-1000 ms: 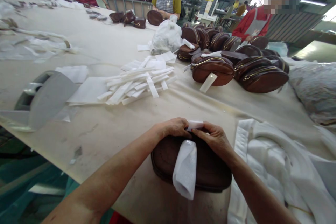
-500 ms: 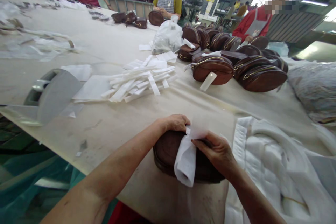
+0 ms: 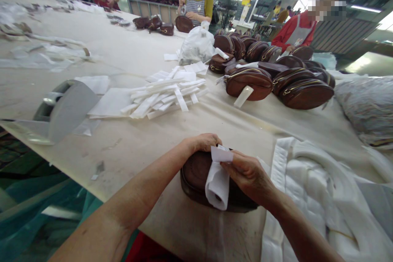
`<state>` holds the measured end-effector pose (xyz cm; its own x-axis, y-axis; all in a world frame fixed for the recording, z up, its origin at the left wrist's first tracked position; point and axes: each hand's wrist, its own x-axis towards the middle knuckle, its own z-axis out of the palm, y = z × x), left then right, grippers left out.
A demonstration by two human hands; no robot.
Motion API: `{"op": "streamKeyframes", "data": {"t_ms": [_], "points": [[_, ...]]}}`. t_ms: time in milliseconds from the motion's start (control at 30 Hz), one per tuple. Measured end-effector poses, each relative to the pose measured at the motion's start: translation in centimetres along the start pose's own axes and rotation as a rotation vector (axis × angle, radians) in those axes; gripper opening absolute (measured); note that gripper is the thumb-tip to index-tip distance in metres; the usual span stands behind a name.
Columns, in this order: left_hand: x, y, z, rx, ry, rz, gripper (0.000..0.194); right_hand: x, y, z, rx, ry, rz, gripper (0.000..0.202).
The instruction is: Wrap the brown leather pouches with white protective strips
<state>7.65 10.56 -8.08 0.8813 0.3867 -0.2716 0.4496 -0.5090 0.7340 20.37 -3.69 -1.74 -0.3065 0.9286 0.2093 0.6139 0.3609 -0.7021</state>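
A dark brown oval bag (image 3: 196,176) lies on the table in front of me. Across its top runs a white paper wrap (image 3: 217,188), loosely curled at the lower end. My right hand (image 3: 248,174) pinches the upper part of this wrap between thumb and fingers. My left hand (image 3: 207,142) rests at the bag's far edge, beside the top of the wrap; its fingertips are bent and partly hidden, and what they hold is too small to make out.
White paper strips (image 3: 166,94) lie beyond my left arm, near a tape dispenser (image 3: 66,108). Brown bags (image 3: 248,84) are grouped further back. White padding (image 3: 307,180) is on the right. Several people stand around the table's far side.
The upper flap of the white wrap, blurred before, now shows folded over by my right hand. My left hand has barely moved. Across the table, one person in an apron has raised a hand.
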Motion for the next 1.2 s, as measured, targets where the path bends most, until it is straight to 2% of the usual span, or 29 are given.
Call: {"op": "streamKeyframes", "data": {"t_ms": [67,167,267,433,567,667,867,1000,1200], "points": [[-0.3,0.5,-0.1,0.029,-0.013,-0.058,0.022,-0.3,-0.1,-0.2,0.021,-0.052,-0.055,0.019],[-0.5,1.1,-0.2,0.049,-0.015,-0.101,0.010,-1.1,0.0,-0.7,0.019,-0.104,-0.114,0.040],[-0.5,1.4,-0.3,0.058,-0.011,-0.125,0.014,-1.7,-0.3,-1.1,-0.029,-0.165,-0.138,0.054],[-0.7,1.6,-0.5,0.076,-0.018,-0.140,0.017,-1.7,-1.1,-0.6,-0.158,-0.191,-0.210,0.047],[-0.8,1.8,-0.6,0.098,-0.021,-0.144,0.017,-1.8,-0.3,-0.2,-0.164,-0.120,-0.323,0.025],[-0.7,1.8,-0.6,0.107,-0.018,-0.132,0.018,-2.9,0.9,-0.4,-0.146,-0.047,-0.352,0.030],[-0.7,1.6,-0.7,0.098,-0.008,-0.104,0.021,-5.3,1.5,0.1,-0.203,-0.038,-0.340,0.035],[-0.8,1.6,-0.7,0.084,0.007,-0.092,0.028,-5.7,1.1,0.4,-0.246,-0.090,-0.366,0.039],[-1.2,2.0,-0.8,0.101,-0.013,-0.103,0.030,-5.7,1.3,0.6,-0.318,-0.074,-0.420,0.039]]}}
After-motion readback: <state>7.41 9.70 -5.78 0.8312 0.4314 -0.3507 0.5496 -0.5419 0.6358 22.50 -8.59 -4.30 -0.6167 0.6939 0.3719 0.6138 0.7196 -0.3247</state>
